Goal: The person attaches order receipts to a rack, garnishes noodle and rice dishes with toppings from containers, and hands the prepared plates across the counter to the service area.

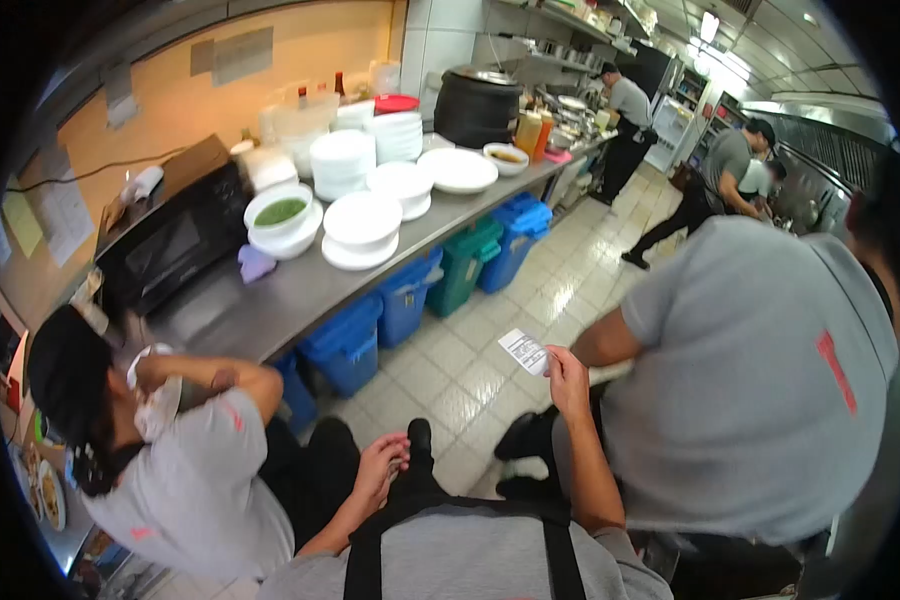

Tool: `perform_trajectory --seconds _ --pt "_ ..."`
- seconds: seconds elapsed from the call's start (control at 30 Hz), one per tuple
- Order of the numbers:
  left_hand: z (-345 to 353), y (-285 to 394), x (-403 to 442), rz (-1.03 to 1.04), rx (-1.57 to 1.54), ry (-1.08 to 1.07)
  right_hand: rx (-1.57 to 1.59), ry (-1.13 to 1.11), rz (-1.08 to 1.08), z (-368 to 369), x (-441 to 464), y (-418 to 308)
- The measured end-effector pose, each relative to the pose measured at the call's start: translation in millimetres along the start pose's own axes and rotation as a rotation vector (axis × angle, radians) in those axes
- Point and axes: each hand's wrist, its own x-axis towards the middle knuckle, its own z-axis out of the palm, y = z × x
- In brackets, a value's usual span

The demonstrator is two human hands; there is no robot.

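Observation:
My right hand [569, 378] is closed on the edge of a small white printed slip [524, 352], held out over the tiled floor. Lower and to the left, my left hand [381, 468] is in front of my body with its fingers curled together. Whether anything sits inside those fingers is too small to tell. Neither hand touches the steel counter [232, 322], where stacks of white plates [342, 160] and a bowl of chopped greens [280, 211] stand.
A co-worker [195, 470] is close on the left and another [740, 370] bends close on the right. Blue bins [345, 343] and a green bin [464, 265] stand under the counter. More people [630, 105] work further back along the tiled aisle [595, 262].

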Motion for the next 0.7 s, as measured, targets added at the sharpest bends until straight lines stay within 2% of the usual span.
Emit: perform_trajectory --seconds 0.07,0.27,0.43,0.53,0.7 --pt "-8.6 10.7 58.0 -0.038 -0.041 -0.008 0.084 0.056 0.061 16.7 54.8 26.5" --pt "7.0 97.9 223.1 -0.151 -0.088 -0.05 0.303 0.241 0.278 59.5 205.2 113.0" --pt "34.9 159.1 314.5 -0.211 0.014 -0.143 0.184 0.323 0.282 52.5 319.7 153.8" --pt "45.2 170.1 356.5 -0.223 0.109 -0.147 0.211 0.334 0.283 35.1 389.4 196.8" --pt "53.9 133.6 445.1 -0.164 0.433 -0.089 0.346 0.324 0.195 -5.5 562.5 263.4"
